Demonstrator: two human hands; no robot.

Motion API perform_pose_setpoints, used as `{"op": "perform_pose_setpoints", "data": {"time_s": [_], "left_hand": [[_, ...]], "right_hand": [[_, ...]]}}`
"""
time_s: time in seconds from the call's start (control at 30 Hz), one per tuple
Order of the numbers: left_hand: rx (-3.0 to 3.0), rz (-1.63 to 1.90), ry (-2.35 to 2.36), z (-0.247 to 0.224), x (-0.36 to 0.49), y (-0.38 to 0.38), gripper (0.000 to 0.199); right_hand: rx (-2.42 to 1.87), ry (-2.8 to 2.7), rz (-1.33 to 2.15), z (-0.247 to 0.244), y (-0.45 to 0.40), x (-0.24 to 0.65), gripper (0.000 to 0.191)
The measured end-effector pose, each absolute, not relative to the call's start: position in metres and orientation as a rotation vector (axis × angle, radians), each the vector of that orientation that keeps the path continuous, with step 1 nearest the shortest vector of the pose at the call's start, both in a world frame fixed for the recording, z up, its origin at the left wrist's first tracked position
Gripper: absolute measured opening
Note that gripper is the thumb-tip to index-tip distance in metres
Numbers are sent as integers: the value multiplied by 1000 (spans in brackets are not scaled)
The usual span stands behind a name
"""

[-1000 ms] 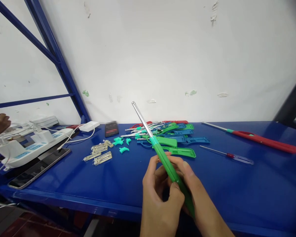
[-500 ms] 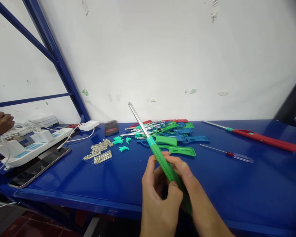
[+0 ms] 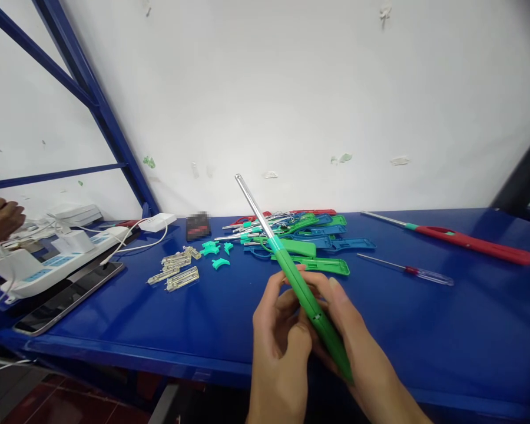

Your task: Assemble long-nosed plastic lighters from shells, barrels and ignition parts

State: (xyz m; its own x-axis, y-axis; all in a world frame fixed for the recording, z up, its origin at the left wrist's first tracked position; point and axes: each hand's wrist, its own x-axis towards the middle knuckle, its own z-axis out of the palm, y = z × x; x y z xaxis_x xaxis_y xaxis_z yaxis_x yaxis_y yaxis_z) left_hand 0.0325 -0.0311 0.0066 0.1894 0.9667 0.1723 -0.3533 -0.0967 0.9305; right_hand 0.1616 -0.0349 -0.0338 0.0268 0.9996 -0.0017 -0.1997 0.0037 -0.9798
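A long-necked gas lighter (image 3: 314,315) with a green handle, a turquoise collar and a silver tube slants up to the left between my hands. My left hand (image 3: 280,347) grips it from the left, its fingers behind the handle and its thumb bent beside it. From the other side my right hand (image 3: 351,324) clasps the same handle, with some fingertips hidden. Beyond the hands lies a heap of green handle shells (image 3: 322,265) and blue handle shells (image 3: 351,243) with metal tubes. Turquoise triggers (image 3: 221,263) and clear fuel tanks (image 3: 182,278) sit left of the heap.
A red long-necked lighter (image 3: 472,239) and a clear-handled screwdriver (image 3: 428,275) lie on the right. At the left are a phone (image 3: 70,297), a white power strip (image 3: 77,259) with cables, and another person's hand (image 3: 2,219). A white wall (image 3: 265,88) stands behind the blue table (image 3: 181,330).
My left thumb has moved off the handle toward the left, uncovering a dark seam in the green plastic. The lighter has shifted slightly to the right at its tip.
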Motion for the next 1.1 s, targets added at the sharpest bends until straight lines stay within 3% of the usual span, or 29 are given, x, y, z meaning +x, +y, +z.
{"op": "perform_pose_setpoints", "data": {"time_s": [0.67, 0.97, 1.1], "left_hand": [[1074, 1321, 856, -2, 37, -35, 67], [1187, 1275, 781, -8, 30, -32, 70], [1180, 1259, 756, -7, 28, -31, 68]], "right_hand": [[-1040, -1063, 1248, -37, -22, 163, 59], [-1098, -885, 1384, 1, -39, 153, 100], [-1093, -864, 1386, -2, -38, 153, 95]]}}
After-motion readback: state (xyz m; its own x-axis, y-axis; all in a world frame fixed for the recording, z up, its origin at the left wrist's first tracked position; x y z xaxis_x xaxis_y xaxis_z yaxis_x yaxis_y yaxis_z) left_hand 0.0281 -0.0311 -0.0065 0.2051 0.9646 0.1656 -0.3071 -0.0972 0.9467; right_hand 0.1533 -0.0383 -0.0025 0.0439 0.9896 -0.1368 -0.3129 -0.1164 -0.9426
